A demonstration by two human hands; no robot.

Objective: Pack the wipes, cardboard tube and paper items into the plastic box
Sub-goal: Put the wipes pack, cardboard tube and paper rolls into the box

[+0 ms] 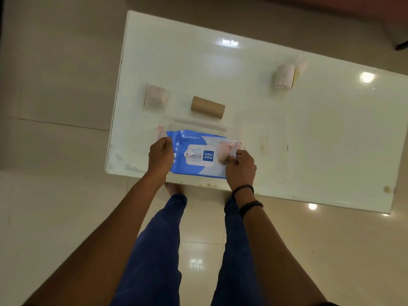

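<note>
**Wipes pack gripped at both ends over clear box**

A blue pack of wet wipes [198,154] is held at its two short ends above a glossy white table [242,74]. The left hand [160,156] is closed on the pack's 9 o'clock end, fingers curled over the edge; the right hand [240,167] is pinched shut on the 3 o'clock end, a ring and two dark wristbands being seen on that arm. Beneath and around the pack, the outline of a clear plastic box [198,125] is made out, though whether the pack is resting inside it or held just above cannot be told. A brown cardboard tube [207,107] is laid on its side at 12 o'clock from the pack, just beyond the box's far wall. A pale paper roll [155,97] is placed at 10 o'clock, at the table's edge. A second paper bundle [286,77] is set well apart at 2 o'clock. Blue trousers and a tiled floor are seen below the table.
</note>
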